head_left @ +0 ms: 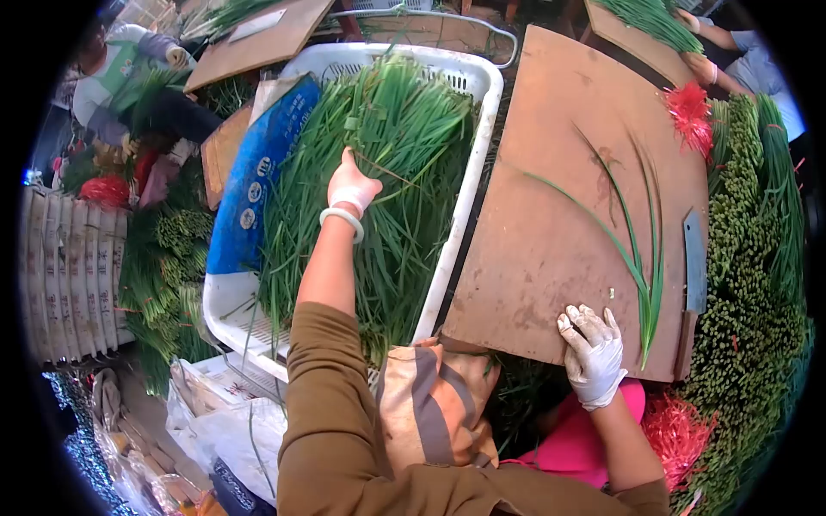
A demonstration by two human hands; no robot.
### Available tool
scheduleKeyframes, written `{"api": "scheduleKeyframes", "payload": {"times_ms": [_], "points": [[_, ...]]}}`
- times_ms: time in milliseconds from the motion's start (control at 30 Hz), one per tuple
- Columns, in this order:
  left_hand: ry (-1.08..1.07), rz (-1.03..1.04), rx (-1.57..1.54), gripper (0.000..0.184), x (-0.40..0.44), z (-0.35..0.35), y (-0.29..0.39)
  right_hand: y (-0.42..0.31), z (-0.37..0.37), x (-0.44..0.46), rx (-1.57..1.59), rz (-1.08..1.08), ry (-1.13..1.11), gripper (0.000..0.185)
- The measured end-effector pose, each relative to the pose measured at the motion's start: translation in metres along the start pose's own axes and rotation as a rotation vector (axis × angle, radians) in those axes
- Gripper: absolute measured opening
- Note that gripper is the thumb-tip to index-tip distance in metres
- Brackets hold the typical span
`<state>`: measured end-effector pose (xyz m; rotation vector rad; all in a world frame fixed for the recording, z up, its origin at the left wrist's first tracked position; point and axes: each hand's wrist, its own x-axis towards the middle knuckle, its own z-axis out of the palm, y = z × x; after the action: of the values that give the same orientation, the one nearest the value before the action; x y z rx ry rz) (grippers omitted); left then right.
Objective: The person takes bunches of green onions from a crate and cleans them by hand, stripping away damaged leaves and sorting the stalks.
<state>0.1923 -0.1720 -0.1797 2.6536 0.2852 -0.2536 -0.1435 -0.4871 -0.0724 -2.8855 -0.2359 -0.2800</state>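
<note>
My left hand (351, 185), with a white bangle at the wrist, reaches onto the heap of garlic chives (379, 241) in a white plastic basket (490, 95). Its index finger and thumb are apart against the leaves; the other fingers are mostly hidden. My right hand (594, 357), in a thin whitish glove, rests with fingers spread on the near edge of a brown wooden board (533, 215). Just right of it, a few loose chive stalks (647, 301) lie fanned out on the board. A flat metal blade (693, 258) lies along the board's right edge.
Bundled green stalks (740, 258) are piled at right, beside red plastic ties (688, 116). A blue printed sheet (258, 189) lines the basket's left side. An orange striped bag (439, 404) sits before me. Co-workers (129, 73) sit at upper left and upper right.
</note>
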Motion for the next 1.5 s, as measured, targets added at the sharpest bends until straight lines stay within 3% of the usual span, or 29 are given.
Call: {"api": "scheduleKeyframes", "payload": {"times_ms": [100,200,233,300,367,433,467,567,633,667,700,733,933,967,1033,1200,1267,1300,1367,1433,1500], "points": [[0.028,0.222,-0.507,0.075,0.007,0.014,-0.038,0.002,0.0,0.002,0.026,0.0,0.014,0.04],[-0.089,0.085,-1.092,0.07,-0.024,0.007,-0.048,-0.004,-0.007,0.017,0.066,-0.005,0.058,0.042],[-0.131,0.175,-1.15,0.061,-0.019,0.014,-0.068,-0.01,-0.013,0.029,0.084,-0.014,0.076,0.042],[-0.18,0.264,-0.788,0.045,-0.007,0.024,-0.091,-0.019,-0.017,0.07,0.361,-0.012,0.001,0.043],[-0.247,0.193,-1.39,0.034,-0.044,0.015,-0.09,-0.036,-0.005,0.114,0.623,0.077,0.011,0.041],[-0.182,0.282,-1.202,0.034,-0.043,0.028,-0.106,-0.042,0.034,0.169,1.08,0.246,0.0,0.036],[-0.078,0.426,-1.086,0.035,-0.041,0.038,-0.11,-0.047,0.046,0.196,1.272,0.363,-0.04,0.035],[-0.052,0.35,-0.557,0.042,-0.096,-0.006,-0.06,-0.052,0.085,0.272,1.867,0.71,-0.321,0.042],[-0.01,0.349,-0.74,0.046,-0.124,-0.008,-0.053,-0.072,0.076,0.288,1.929,0.802,-0.159,0.056],[0.014,0.524,-0.615,0.048,-0.132,-0.012,-0.048,-0.066,0.083,0.291,2.232,0.694,-0.164,0.052],[0.04,0.698,-0.49,0.05,-0.14,-0.017,-0.04,-0.06,0.08,0.29,2.317,0.664,-0.131,0.052],[0.134,0.727,-0.404,0.056,-0.149,-0.014,-0.034,-0.055,0.077,0.283,2.365,0.655,-0.095,0.053],[0.185,0.962,-0.368,0.06,-0.157,-0.06,0.011,-0.02,0.025,0.195,2.446,0.592,0.097,0.055],[0.368,1.121,-0.068,0.058,-0.163,-0.074,0.022,-0.014,0.014,0.174,2.458,0.579,0.128,0.055],[0.437,1.213,0.053,0.057,-0.171,-0.097,0.06,-0.003,-0.01,0.133,2.47,0.548,0.182,0.056],[0.377,1.623,0.232,0.045,-0.192,-0.12,0.152,0.021,-0.061,0.04,2.515,0.347,0.185,0.058],[0.287,1.632,0.373,0.052,-0.207,-0.094,0.17,0.053,-0.047,0.004,2.17,0.569,0.169,0.056],[0.242,1.627,0.454,0.055,-0.211,-0.08,0.174,0.073,-0.027,-0.007,1.806,0.801,0.169,0.053],[0.179,1.657,0.554,0.055,-0.223,-0.053,0.165,0.07,-0.025,-0.021,1.639,0.752,0.137,0.037],[0.263,1.586,0.537,0.051,-0.235,-0.05,0.166,0.076,-0.015,-0.025,1.862,0.566,0.262,0.034],[0.299,1.49,0.468,0.052,-0.229,-0.043,0.156,0.075,-0.016,-0.031,1.705,0.61,0.28,0.034]]}}
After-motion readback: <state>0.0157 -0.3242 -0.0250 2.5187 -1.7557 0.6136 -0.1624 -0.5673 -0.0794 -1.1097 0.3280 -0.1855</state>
